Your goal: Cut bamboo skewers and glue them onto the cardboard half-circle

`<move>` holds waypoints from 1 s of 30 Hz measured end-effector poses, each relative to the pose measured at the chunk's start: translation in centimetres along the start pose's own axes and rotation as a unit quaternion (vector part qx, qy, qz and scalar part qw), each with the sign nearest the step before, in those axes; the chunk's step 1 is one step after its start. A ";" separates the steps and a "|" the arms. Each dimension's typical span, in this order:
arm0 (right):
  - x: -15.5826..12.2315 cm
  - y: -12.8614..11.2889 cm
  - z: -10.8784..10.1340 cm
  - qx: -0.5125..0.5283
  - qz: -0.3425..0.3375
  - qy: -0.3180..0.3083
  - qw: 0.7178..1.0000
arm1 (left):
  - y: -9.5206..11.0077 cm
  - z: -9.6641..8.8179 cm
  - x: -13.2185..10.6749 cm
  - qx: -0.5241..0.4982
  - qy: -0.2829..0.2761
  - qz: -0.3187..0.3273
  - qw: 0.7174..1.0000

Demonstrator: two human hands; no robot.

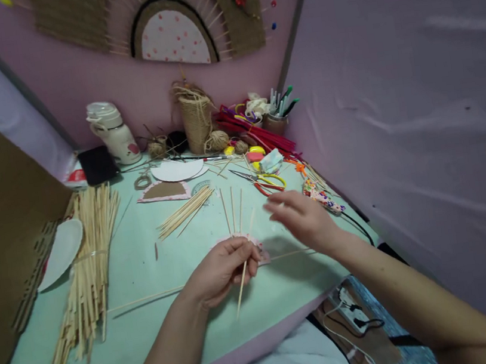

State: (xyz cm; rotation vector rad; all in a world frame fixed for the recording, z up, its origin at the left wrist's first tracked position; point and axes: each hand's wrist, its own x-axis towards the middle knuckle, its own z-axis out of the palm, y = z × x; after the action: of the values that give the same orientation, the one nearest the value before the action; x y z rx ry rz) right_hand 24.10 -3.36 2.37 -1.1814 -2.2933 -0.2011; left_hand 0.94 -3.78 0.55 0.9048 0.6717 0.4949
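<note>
My left hand point(225, 267) is closed, with a thin bamboo stick point(242, 293) pinched between thumb and fingers and slanting down toward the table's front. Beneath that hand lies a small pink-patterned piece point(263, 257), largely covered by my fingers. Several thin sticks point(233, 210) fan upward from behind it, and one more point(151, 297) stretches out to the left. My right hand point(305, 219) hovers to the right of the piece, empty, its fingers extended and a little blurred. Nearest to it are the pliers point(266, 186) and scissors with red and yellow handles.
A loose pile of sticks point(186, 212) lies ahead, and a large tied bundle point(87, 276) at left. Along the back stand a white bottle point(116, 133), a twine-wrapped holder point(197, 122) and a pen cup point(276, 122). A floral glue gun point(324, 197) with a cord rests at right.
</note>
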 end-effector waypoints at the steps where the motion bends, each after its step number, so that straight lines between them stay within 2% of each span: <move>1: -0.8 1.4 -0.4 -0.019 0.046 0.023 0.999 | 0.0 -0.1 0.2 -0.013 0.026 0.019 0.999; 2: -1.6 2.9 -0.8 -0.049 0.131 0.027 0.990 | 0.0 -0.1 0.4 -0.029 0.055 0.036 0.997; 5: -4.4 7.5 -1.9 -0.132 0.329 -0.084 0.931 | 0.2 -0.4 0.7 -0.080 0.131 0.069 0.986; 6: -5.3 8.8 -2.0 -0.147 0.373 -0.124 0.908 | 0.3 -0.6 0.8 -0.092 0.149 0.073 0.982; 8: -6.8 10.8 -1.8 -0.153 0.417 -0.185 0.877 | 0.4 -0.8 0.8 -0.108 0.177 0.074 0.975; 10: -7.7 11.9 -1.2 -0.143 0.433 -0.217 0.863 | 0.5 -1.0 0.9 -0.118 0.208 0.078 0.968; 12: -8.2 12.4 -0.5 -0.134 0.441 -0.220 0.860 | 0.5 -1.1 1.0 -0.124 0.244 0.100 0.956; 17: -8.3 12.6 0.4 -0.126 0.408 -0.190 0.884 | 0.3 -1.4 1.5 -0.131 0.311 0.171 0.926; 22: -7.9 11.0 -1.1 -0.110 0.372 -0.058 0.920 | 0.3 -1.4 1.5 -0.143 0.322 0.195 0.915; 25: -7.1 9.1 -2.6 -0.023 0.397 0.010 0.918 | 0.4 -1.3 1.4 -0.144 0.326 0.198 0.913; 27: -6.3 7.7 -3.6 0.112 0.467 0.038 0.876 | 0.5 -1.3 1.3 -0.142 0.327 0.198 0.913; 30: -5.0 5.3 -4.5 0.321 0.566 0.051 0.758 | 0.4 -1.4 1.3 -0.131 0.327 0.199 0.914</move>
State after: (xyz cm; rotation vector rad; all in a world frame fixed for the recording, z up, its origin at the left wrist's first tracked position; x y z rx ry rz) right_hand 32.42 -5.37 2.93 -1.8012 -1.0152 0.8700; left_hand 0.80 -1.92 -0.12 0.6080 0.9987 1.2598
